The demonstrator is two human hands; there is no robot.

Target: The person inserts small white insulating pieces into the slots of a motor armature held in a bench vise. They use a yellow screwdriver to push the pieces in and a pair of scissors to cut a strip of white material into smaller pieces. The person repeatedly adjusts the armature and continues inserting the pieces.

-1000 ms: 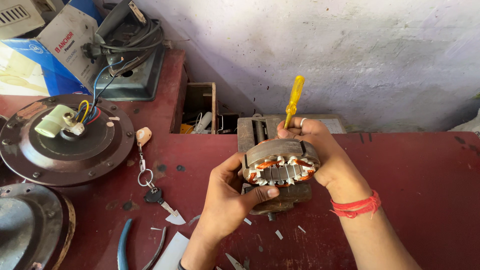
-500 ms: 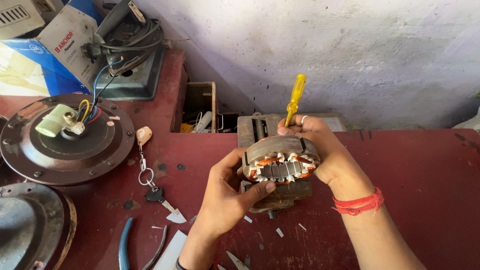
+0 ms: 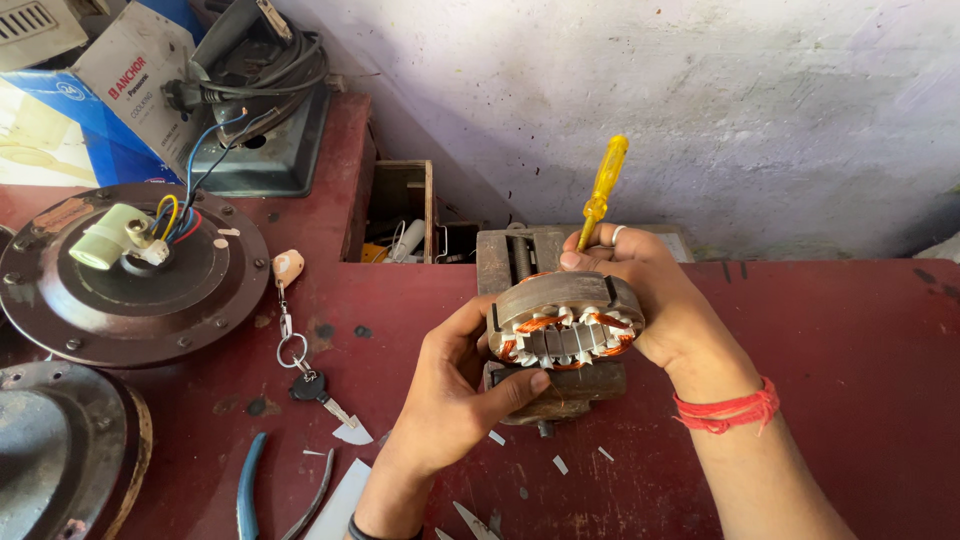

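Stator: a round motor stator [image 3: 565, 325] with copper windings and white slot papers, held up above the small bench vise [image 3: 520, 260] on the red table [image 3: 850, 350].
Left hand: the left hand [image 3: 455, 385] closes around the left side of the ring, thumb pressing on the lower front edge.
Right hand: the right hand [image 3: 650, 290] wraps the right side and also keeps a yellow screwdriver [image 3: 603, 190] between the fingers, handle pointing up.
Handling: it looks heavy and stiff, a steel core; the thin copper wire and papers seem fragile.
Where to hold: on the bare outer steel band, not on the windings.
Nearby: a brown fan cover [image 3: 130, 280] with coloured wires, keys [image 3: 300, 370] and blue pliers [image 3: 250, 490] at the left.
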